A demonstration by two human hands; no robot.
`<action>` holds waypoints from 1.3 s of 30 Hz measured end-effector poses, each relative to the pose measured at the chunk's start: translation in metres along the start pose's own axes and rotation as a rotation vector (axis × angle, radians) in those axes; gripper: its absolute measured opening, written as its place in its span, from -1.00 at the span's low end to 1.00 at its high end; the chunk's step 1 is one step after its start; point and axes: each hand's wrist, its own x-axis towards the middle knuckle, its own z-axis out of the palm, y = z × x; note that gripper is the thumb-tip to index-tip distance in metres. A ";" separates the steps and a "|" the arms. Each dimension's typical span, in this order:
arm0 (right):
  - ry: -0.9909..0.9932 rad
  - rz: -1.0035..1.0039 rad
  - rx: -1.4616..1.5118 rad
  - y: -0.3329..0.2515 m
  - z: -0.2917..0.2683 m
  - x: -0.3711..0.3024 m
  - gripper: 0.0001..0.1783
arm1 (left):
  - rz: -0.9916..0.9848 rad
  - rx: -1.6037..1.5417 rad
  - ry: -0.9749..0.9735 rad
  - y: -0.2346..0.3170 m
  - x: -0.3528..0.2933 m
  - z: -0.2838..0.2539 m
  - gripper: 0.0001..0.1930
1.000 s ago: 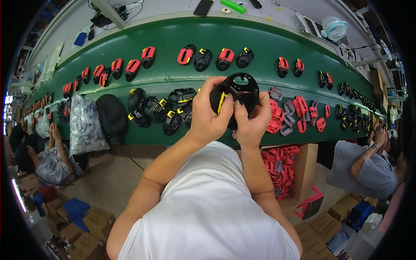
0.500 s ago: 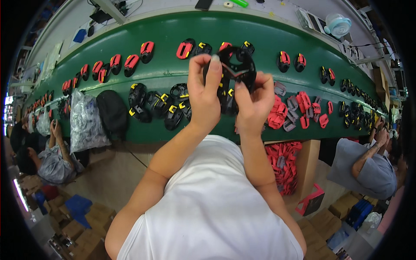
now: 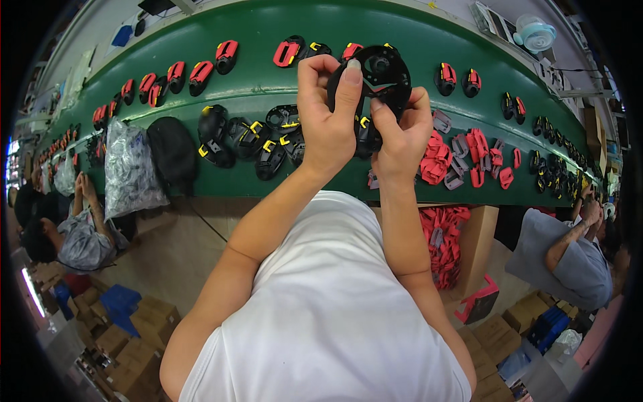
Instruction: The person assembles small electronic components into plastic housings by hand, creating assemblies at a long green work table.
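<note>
Over the green table, both hands grip a glossy black plastic part [image 3: 394, 75] with a round recess and a small red accent. My left hand [image 3: 328, 120] pinches its left edge, thumb on top. My right hand [image 3: 404, 130] holds its lower right side, thumb pressed against the front. Behind and below the hands lie black plastic shells with yellow clips [image 3: 249, 137], partly hidden by my left wrist. To the right of my right hand are loose red plastic inserts [image 3: 435, 161] mixed with grey plastic inserts [image 3: 460, 145].
The green table [image 3: 268, 87] carries rows of red-and-black assemblies [image 3: 201, 77]. A clear plastic bag [image 3: 130, 171] and a black cloth-like bundle [image 3: 172, 151] lie left. Below the edge stands a cardboard box [image 3: 479, 241] of red parts. Other people sit at both sides.
The black part and both hands have moved slightly up and to the right. The part has turned, so its round recess now faces me more. Both hands keep their hold.
</note>
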 end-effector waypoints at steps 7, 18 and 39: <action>0.000 0.016 -0.015 0.002 0.004 0.005 -0.70 | 0.026 0.070 -0.019 0.001 0.008 -0.003 -0.75; 0.085 0.024 -0.078 0.011 0.027 0.008 -0.72 | -0.322 -0.182 0.013 0.001 0.026 -0.021 -0.75; -0.152 0.391 -0.395 0.119 -0.002 0.070 -0.53 | -0.500 0.288 0.383 -0.107 0.134 -0.146 -0.49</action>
